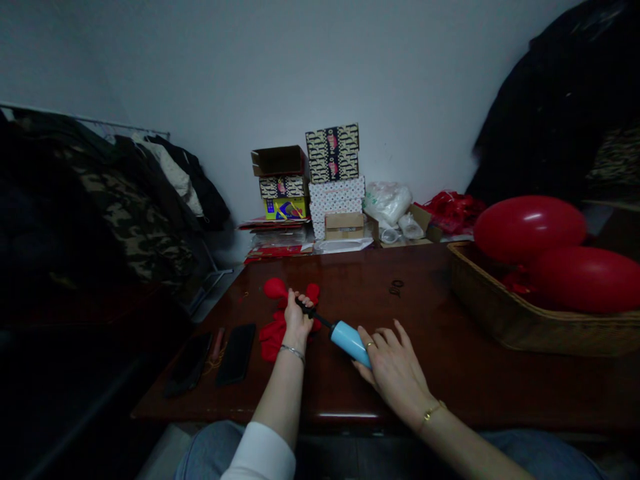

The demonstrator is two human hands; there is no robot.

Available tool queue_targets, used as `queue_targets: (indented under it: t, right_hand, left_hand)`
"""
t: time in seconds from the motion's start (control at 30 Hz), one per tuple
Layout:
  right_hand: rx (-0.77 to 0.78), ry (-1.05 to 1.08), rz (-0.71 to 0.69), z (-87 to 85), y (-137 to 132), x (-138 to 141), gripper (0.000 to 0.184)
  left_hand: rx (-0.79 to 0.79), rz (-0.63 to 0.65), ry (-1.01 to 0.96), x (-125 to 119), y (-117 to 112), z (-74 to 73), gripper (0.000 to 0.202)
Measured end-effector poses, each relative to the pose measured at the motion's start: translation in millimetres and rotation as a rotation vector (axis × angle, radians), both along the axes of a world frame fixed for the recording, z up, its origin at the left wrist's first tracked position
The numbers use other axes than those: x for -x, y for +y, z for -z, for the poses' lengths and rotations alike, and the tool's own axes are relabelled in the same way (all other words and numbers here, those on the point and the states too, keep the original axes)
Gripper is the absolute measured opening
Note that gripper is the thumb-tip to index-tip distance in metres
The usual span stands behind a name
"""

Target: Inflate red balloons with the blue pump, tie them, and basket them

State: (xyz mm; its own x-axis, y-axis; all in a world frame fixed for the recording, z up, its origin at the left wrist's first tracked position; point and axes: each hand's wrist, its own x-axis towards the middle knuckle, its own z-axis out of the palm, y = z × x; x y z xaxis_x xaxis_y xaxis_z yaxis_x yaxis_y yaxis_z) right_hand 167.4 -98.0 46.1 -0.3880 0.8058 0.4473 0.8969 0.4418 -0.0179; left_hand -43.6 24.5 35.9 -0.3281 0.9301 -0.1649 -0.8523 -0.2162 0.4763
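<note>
A hand balloon pump (349, 341) with a light-blue barrel and a black end slants over the table between my hands. My left hand (298, 312) is closed around its black end. My right hand (393, 363) holds the barrel from the near side, thumb underneath, some fingers stretched out over it. Just beyond my left hand shows a rounded red balloon (275, 288); I cannot tell whether it sits on the pump. Limp red balloons (271, 339) lie in a pile beneath and beside my left wrist, partly hidden by it.
On the right, a wicker basket (493, 325) holds large inflated red balloons (530, 229). Two dark phones (236, 353) lie at the left of the brown table (400, 407). Small dark loops (396, 287) rest mid-table. Stacked boxes (336, 200) and plastic bags (387, 202) line the wall.
</note>
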Motion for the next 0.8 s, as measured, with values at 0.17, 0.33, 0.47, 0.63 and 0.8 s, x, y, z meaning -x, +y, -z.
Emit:
queue_targets:
  t: [0.17, 0.33, 0.47, 0.63, 0.8]
  right_hand:
    - [0.027, -0.013, 0.005, -3.9, 13.2, 16.7, 0.053]
    - [0.046, -0.029, 0.001, -4.6, 25.7, 30.3, 0.055]
    - [0.020, -0.028, -0.003, 1.5, 29.0, 35.0, 0.054]
    - [0.002, -0.027, -0.003, 8.1, 23.1, 30.1, 0.052]
    - [-0.003, -0.016, -0.013, 11.5, 13.5, 14.2, 0.052]
  left_hand:
    - [0.035, -0.014, 0.055, -13.9, -3.0, 8.0, 0.026]
    - [0.055, -0.007, 0.090, -18.0, -4.2, 13.4, 0.026]
    - [0.072, -0.027, 0.098, -16.9, -2.4, 15.5, 0.027]
    - [0.128, -0.061, 0.078, -14.5, 2.6, 17.7, 0.028]
    - [0.124, -0.060, 0.058, -9.3, 4.3, 16.8, 0.029]
